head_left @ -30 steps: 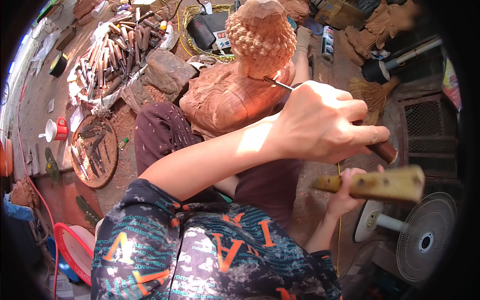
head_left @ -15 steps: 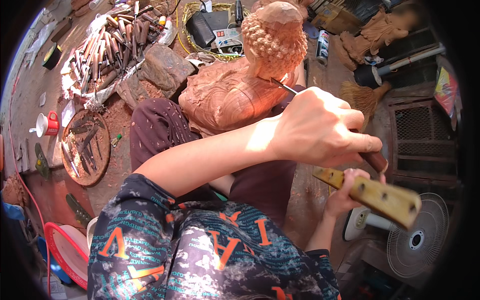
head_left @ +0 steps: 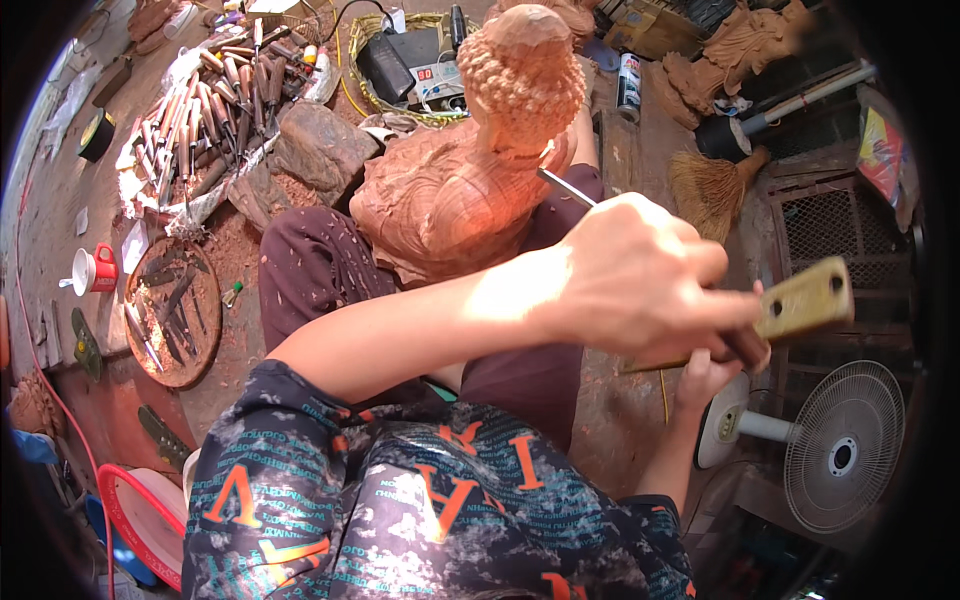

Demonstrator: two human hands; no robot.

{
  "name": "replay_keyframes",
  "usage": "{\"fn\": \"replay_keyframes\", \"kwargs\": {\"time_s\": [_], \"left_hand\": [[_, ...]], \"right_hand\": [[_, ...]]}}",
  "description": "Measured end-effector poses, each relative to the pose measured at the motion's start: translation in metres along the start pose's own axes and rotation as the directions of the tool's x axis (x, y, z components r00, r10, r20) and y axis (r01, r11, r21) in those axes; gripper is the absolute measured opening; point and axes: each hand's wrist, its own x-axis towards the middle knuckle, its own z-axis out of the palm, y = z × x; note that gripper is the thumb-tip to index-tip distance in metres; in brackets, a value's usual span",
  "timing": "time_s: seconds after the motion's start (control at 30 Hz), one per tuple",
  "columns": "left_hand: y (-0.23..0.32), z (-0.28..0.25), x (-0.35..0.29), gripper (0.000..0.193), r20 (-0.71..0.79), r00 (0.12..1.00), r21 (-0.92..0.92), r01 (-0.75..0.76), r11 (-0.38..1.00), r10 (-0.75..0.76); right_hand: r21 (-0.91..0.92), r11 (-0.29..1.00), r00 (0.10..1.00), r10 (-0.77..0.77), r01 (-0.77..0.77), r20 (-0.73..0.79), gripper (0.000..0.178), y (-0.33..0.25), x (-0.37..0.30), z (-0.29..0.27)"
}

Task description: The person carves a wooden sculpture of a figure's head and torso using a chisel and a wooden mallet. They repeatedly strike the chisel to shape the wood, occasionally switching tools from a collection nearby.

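A reddish-brown carved wooden bust [head_left: 440,210], with tight curls on its head, leans across my lap. My left hand [head_left: 640,280] is closed round a chisel [head_left: 567,187], its steel blade pointing at the base of the bust's neck. Whether the tip touches the wood I cannot tell. The chisel's dark handle end sticks out below my fingers. Beside it, my right hand [head_left: 708,380] grips a flat yellowish mallet [head_left: 808,300] with dark holes. The mallet is partly hidden behind my left hand, and its broad end points up and right.
Many chisels [head_left: 200,120] lie heaped at upper left, next to a rough wood block [head_left: 325,145]. A round board [head_left: 205,345] holds blades, near a red mug [head_left: 95,270]. A basket [head_left: 360,85] with a control box stands behind. At right are a fan [head_left: 843,455] and a broom [head_left: 712,190].
The mallet has swung from pointing down and right to pointing up and right, and now lies partly behind my left hand. The chisel tip has shifted slightly down relative to the bust.
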Motion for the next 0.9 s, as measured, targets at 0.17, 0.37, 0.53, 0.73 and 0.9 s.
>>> {"fn": "replay_keyframes", "kwargs": {"time_s": [0.17, 0.37, 0.53, 0.73, 0.9], "left_hand": [[-0.013, 0.008, -0.004, 0.039, -0.002, 0.997, 0.02, 0.082, 0.996, -0.082], [-0.019, 0.01, -0.005, 0.038, 0.02, 0.996, 0.073, 0.08, 0.994, -0.082], [-0.023, 0.012, -0.005, 0.036, 0.04, 0.993, 0.084, 0.104, 0.991, -0.108], [-0.024, 0.013, -0.007, 0.034, 0.004, 0.996, 0.077, 0.09, 0.993, -0.091], [-0.02, -0.004, -0.01, 0.037, -0.019, 0.999, 0.067, 0.033, 0.997, -0.031]], "right_hand": [[0.181, 0.93, 0.925, 0.263, -0.319, 0.274, 0.059, -0.014, 0.008, -0.027], [0.526, 0.835, 0.986, 0.15, -0.164, 0.069, 0.062, -0.017, 0.005, -0.006], [-0.008, 0.998, 0.996, 0.069, -0.069, 0.062, 0.064, -0.002, -0.011, 0.007], [0.365, 0.925, 0.992, 0.124, -0.103, -0.035, 0.036, 0.005, -0.017, 0.027], [0.081, 0.978, 0.977, 0.2, -0.194, -0.074, 0.067, 0.007, -0.027, 0.019]]}}
